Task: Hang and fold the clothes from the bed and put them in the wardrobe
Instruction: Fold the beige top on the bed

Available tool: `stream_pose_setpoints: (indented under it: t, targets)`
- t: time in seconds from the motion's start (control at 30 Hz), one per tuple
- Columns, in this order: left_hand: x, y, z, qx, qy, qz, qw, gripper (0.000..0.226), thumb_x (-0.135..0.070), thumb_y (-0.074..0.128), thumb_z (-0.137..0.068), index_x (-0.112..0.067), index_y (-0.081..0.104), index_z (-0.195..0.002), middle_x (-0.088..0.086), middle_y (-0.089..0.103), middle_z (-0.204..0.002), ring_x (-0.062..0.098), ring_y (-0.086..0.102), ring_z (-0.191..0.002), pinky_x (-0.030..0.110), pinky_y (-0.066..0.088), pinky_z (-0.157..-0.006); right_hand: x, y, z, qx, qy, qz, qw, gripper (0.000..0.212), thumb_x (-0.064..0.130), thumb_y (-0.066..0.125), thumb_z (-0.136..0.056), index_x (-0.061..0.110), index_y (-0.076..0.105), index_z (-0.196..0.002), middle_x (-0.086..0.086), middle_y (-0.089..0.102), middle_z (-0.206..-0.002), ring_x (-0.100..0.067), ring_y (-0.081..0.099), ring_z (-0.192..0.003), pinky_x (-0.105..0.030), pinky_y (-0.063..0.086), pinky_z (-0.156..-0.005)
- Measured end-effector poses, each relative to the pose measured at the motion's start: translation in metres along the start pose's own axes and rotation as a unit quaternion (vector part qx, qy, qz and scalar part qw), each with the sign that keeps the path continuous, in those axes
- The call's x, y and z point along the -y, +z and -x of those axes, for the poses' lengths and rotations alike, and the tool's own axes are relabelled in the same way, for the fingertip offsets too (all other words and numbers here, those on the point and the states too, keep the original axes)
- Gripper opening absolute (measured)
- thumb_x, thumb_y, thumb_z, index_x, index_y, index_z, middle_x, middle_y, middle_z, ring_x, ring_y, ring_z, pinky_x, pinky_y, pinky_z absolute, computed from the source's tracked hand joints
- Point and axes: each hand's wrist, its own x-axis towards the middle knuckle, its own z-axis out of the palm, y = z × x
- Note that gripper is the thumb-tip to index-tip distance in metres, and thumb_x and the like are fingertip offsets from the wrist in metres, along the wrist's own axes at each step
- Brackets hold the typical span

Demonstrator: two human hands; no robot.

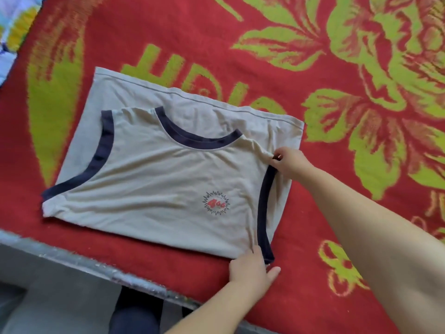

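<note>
The beige sleeveless vest (154, 179), trimmed in navy at neck and armholes, lies on the red and green flowered blanket (313, 68) covering the bed, close to its near edge, already doubled over so its hem shows beyond the neckline. The right hand (291, 165) pinches the shoulder strap by the far armhole between its fingers, and the left hand (250, 268) grips the lower corner beside the navy trim, its thumb lying out on the blanket and the other fingers tucked under the cloth. To my eye the next fold is this side going across toward the middle. It wants both ends lifted together, kept taut so the edge stays straight, laid just past the small red chest print (216, 204), then smoothed, since creases are gathering near the strap.
</note>
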Motion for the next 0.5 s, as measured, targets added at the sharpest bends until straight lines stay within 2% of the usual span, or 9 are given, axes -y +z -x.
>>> stream_pose_setpoints:
  t: [0.1, 0.17, 0.23, 0.27, 0.3, 0.33, 0.4, 0.47, 0.5]
  targets:
    - [0.0, 0.009, -0.014, -0.018, -0.008, -0.019, 1.0, 0.052, -0.051, 0.045, -0.095, -0.01, 0.041, -0.127, 0.01, 0.06, -0.121, 0.03, 0.059, -0.111, 0.036, 0.046, -0.084, -0.003, -0.004, -0.01, -0.056, -0.039, -0.048, 0.996, 0.017, 0.02, 0.051, -0.096, 0.012, 0.065, -0.102, -0.001, 0.061, -0.088, -0.022, 0.057, -0.082, -0.032, 0.044, -0.067]
    - [-0.002, 0.007, -0.022, -0.064, 0.043, -0.053, 0.996, 0.051, -0.049, 0.058, -0.088, -0.011, 0.043, -0.119, 0.01, 0.062, -0.113, 0.029, 0.064, -0.1, 0.034, 0.048, -0.076, -0.013, -0.008, -0.019, -0.062, -0.054, -0.071, 0.994, 0.022, 0.018, 0.047, -0.095, 0.017, 0.066, -0.107, -0.004, 0.065, -0.101, -0.022, 0.059, -0.088, -0.034, 0.048, -0.071]
    - [-0.006, 0.001, -0.025, -0.036, 0.091, -0.121, 0.988, 0.069, -0.052, 0.082, -0.057, -0.016, 0.043, -0.101, 0.001, 0.063, -0.085, 0.018, 0.066, -0.067, 0.027, 0.047, -0.051, -0.024, -0.016, -0.03, -0.125, -0.044, -0.071, 0.989, 0.032, 0.017, 0.044, -0.094, 0.018, 0.059, -0.122, -0.01, 0.056, -0.125, -0.024, 0.054, -0.101, -0.034, 0.045, -0.079]
    - [-0.01, 0.002, -0.025, -0.034, 0.101, -0.163, 0.981, 0.075, -0.049, 0.087, -0.046, -0.018, 0.044, -0.099, -0.002, 0.061, -0.078, 0.014, 0.062, -0.059, 0.024, 0.042, -0.045, -0.03, -0.023, -0.034, -0.166, -0.012, -0.094, 0.982, 0.039, 0.017, 0.045, -0.094, 0.016, 0.05, -0.132, -0.013, 0.047, -0.134, -0.027, 0.05, -0.112, -0.036, 0.044, -0.089]
    - [-0.012, 0.008, -0.028, -0.03, 0.112, -0.197, 0.974, 0.072, -0.045, 0.086, -0.051, -0.018, 0.048, -0.106, -0.002, 0.061, -0.082, 0.015, 0.063, -0.064, 0.025, 0.042, -0.046, -0.035, -0.03, -0.038, -0.191, 0.029, -0.13, 0.973, 0.046, 0.018, 0.047, -0.094, 0.013, 0.041, -0.14, -0.015, 0.04, -0.14, -0.03, 0.047, -0.12, -0.04, 0.041, -0.098]
    - [-0.014, 0.01, -0.029, -0.007, 0.104, -0.207, 0.973, 0.059, -0.037, 0.078, -0.068, -0.016, 0.049, -0.116, 0.002, 0.062, -0.095, 0.021, 0.065, -0.081, 0.029, 0.043, -0.054, -0.039, -0.034, -0.043, -0.189, 0.066, -0.167, 0.965, 0.052, 0.022, 0.05, -0.094, 0.011, 0.035, -0.143, -0.015, 0.038, -0.141, -0.031, 0.047, -0.121, -0.043, 0.041, -0.101]
    - [-0.019, 0.01, -0.031, 0.009, 0.089, -0.226, 0.97, 0.034, -0.01, 0.049, -0.093, -0.009, 0.045, -0.126, 0.015, 0.057, -0.118, 0.035, 0.054, -0.114, 0.035, 0.04, -0.07, -0.041, -0.037, -0.051, -0.124, 0.095, -0.205, 0.966, 0.052, 0.032, 0.054, -0.092, 0.009, 0.041, -0.137, -0.014, 0.051, -0.129, -0.03, 0.056, -0.11, -0.043, 0.048, -0.092]
    - [-0.024, 0.008, -0.033, 0.015, 0.086, -0.237, 0.968, 0.031, 0.001, 0.04, -0.094, -0.005, 0.045, -0.124, 0.018, 0.057, -0.121, 0.036, 0.053, -0.114, 0.035, 0.034, -0.073, -0.035, -0.037, -0.055, -0.053, 0.07, -0.202, 0.975, 0.025, 0.028, 0.057, -0.09, 0.008, 0.056, -0.105, -0.01, 0.06, -0.096, -0.028, 0.058, -0.09, -0.04, 0.049, -0.078]
    - [-0.029, 0.005, -0.03, 0.01, 0.103, -0.241, 0.965, 0.031, 0.0, 0.041, -0.094, -0.005, 0.045, -0.124, 0.018, 0.056, -0.121, 0.035, 0.056, -0.111, 0.035, 0.035, -0.074, -0.033, -0.037, -0.056, -0.04, 0.052, -0.18, 0.981, 0.014, 0.022, 0.056, -0.09, 0.008, 0.054, -0.089, -0.009, 0.056, -0.084, -0.027, 0.055, -0.083, -0.039, 0.048, -0.073]
